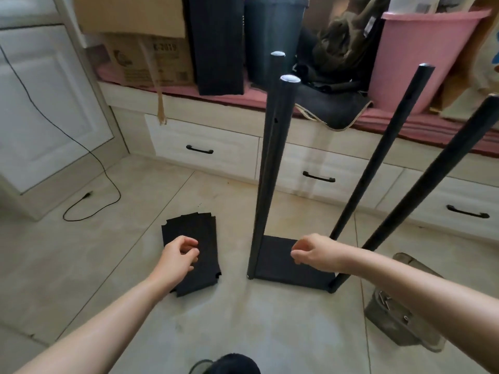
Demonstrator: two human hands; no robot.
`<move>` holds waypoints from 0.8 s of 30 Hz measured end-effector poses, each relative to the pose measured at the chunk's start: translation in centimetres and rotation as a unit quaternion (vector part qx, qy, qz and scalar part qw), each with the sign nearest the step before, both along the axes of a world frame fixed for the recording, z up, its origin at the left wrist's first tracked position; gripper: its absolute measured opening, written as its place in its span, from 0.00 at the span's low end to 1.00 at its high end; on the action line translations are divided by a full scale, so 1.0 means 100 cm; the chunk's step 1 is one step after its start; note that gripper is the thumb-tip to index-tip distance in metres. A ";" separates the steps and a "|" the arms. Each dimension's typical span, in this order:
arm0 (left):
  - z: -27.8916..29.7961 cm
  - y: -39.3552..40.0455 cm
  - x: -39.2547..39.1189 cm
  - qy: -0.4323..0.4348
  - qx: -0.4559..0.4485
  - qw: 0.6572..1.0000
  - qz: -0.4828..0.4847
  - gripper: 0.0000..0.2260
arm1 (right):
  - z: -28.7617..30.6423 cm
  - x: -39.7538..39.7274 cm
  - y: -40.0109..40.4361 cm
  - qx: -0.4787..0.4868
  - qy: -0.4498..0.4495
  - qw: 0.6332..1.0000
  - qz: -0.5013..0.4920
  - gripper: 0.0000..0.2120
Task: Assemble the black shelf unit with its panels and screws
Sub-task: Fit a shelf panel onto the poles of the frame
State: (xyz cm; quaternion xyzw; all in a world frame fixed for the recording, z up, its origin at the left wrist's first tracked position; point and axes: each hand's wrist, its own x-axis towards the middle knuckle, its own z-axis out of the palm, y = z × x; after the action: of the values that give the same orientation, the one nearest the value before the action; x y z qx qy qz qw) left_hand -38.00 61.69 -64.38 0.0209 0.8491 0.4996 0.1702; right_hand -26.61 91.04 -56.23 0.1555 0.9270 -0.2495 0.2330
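The partly built black shelf stands on the tiled floor. Its bottom panel [286,268] carries upright black poles: two close together on the left [268,163] and two leaning outward on the right [378,155], [434,176]. A stack of loose black panels [199,230] lies on the floor to the left. My left hand [178,257] hovers over that stack with fingers loosely curled and nothing visible in it. My right hand [314,252] hangs over the bottom panel, fingers curled downward, also showing nothing held. A clear bag with screws [397,309] lies at the right.
A white bench with black-handled drawers [199,151] runs along the back. On it are cardboard boxes [151,58], a black bin [272,36] and a pink bucket [415,55]. A black cable [89,197] trails over the floor at the left.
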 end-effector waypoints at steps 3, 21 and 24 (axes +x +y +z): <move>-0.030 -0.023 -0.010 -0.024 -0.026 0.999 0.036 0.06 | -0.023 -0.029 -0.036 -0.003 -0.022 0.998 0.059 0.18; -0.167 -0.061 -0.045 -0.231 -0.038 0.954 0.185 0.20 | -0.240 -0.118 -0.146 -0.338 -0.169 0.861 -0.340 0.21; -0.175 -0.051 -0.049 -0.257 0.007 0.944 0.207 0.22 | -0.258 -0.123 -0.154 -0.402 -0.174 0.792 -0.426 0.21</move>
State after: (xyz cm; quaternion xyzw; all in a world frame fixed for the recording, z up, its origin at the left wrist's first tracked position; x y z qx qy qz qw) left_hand -42.93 56.57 -81.84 -0.2834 0.7584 0.5183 0.2756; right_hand -38.95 75.66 -82.00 0.4675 0.5268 -0.6422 0.3024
